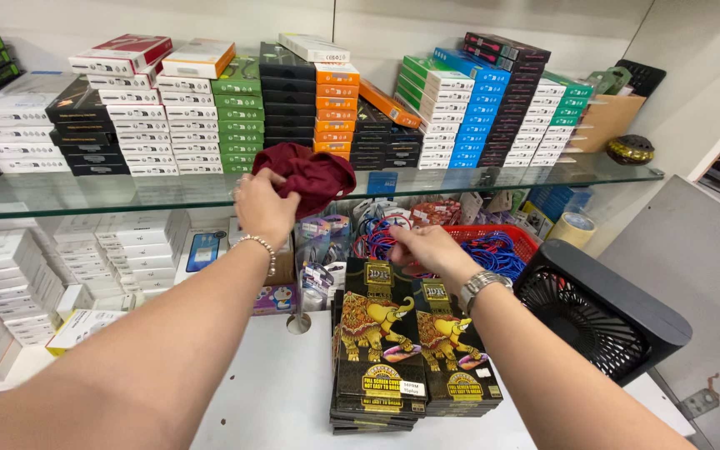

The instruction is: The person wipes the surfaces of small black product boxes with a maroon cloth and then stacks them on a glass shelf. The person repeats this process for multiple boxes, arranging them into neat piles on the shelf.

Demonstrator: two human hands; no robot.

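Observation:
My left hand (pixel 262 207), with a bead bracelet on the wrist, grips a dark red cloth (pixel 314 177) and holds it against the front edge of the glass shelf (pixel 110 198). My right hand (pixel 428 250), with a metal watch, rests fingers-down on the top end of two stacks of black flat packs (pixel 381 350) printed with a gold elephant. Those stacks lie on the white counter (pixel 277 392) right in front of me. I cannot tell whether the right hand grips a pack or only touches it.
Stacks of small boxes (pixel 168 125) in white, green, black, orange and blue fill the glass shelf. Below it are white boxes (pixel 10 275), a red basket (pixel 510 237) of blue cables and a tape roll (pixel 575 228). A black fan (pixel 602 312) sits at right.

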